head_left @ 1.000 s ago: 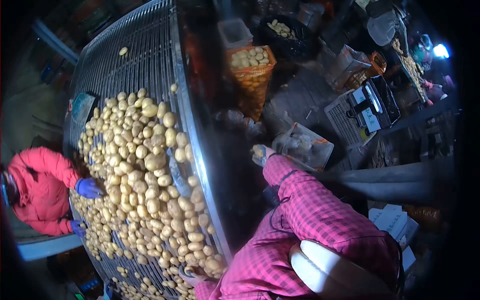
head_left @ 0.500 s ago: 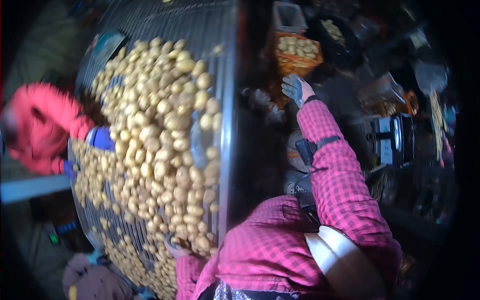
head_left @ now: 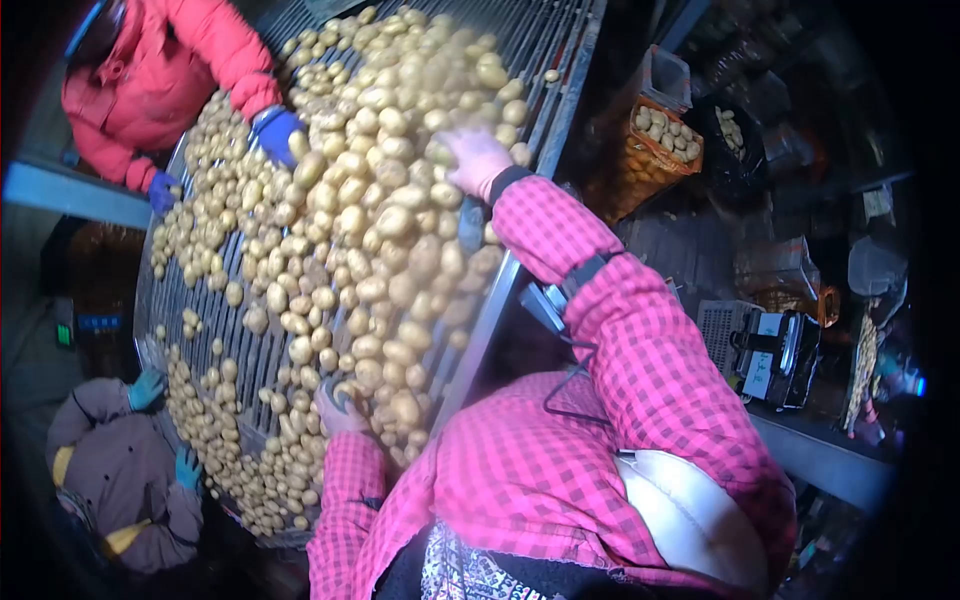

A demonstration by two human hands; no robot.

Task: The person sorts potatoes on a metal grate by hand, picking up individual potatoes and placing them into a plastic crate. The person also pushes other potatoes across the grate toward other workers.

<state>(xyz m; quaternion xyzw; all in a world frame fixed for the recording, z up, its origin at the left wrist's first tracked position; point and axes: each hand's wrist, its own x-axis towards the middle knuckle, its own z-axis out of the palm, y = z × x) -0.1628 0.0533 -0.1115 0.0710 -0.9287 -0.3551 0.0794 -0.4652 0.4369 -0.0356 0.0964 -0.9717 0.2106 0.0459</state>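
Pale yellow potatoes [head_left: 375, 290] lie heaped across a slatted metal conveyor [head_left: 225, 262]. My right hand [head_left: 475, 160], in a pale glove, reaches onto the heap near its far right part. Its fingers are smeared by motion around a greenish potato [head_left: 438, 152], and I cannot tell whether they grip it. My left hand [head_left: 342, 408], gloved with grey fingertips, rests low among the potatoes at the near side, thumb and fingers apart. A bluish-grey object [head_left: 471, 222] lies on the potatoes just below my right wrist.
Across the conveyor a person in a red jacket [head_left: 150, 80] has a blue-gloved hand [head_left: 278, 135] on the potatoes. Another person in grey-brown [head_left: 125, 465] works at the lower left. Right of the metal rail [head_left: 480, 345] stand an orange bag of potatoes [head_left: 655, 150] and a scale [head_left: 765, 355].
My right hand has swung left from beside the orange bag onto the potatoes. My left hand stays low on the heap. The view has shifted, and the red-jacketed person's hand is at the larger potatoes.
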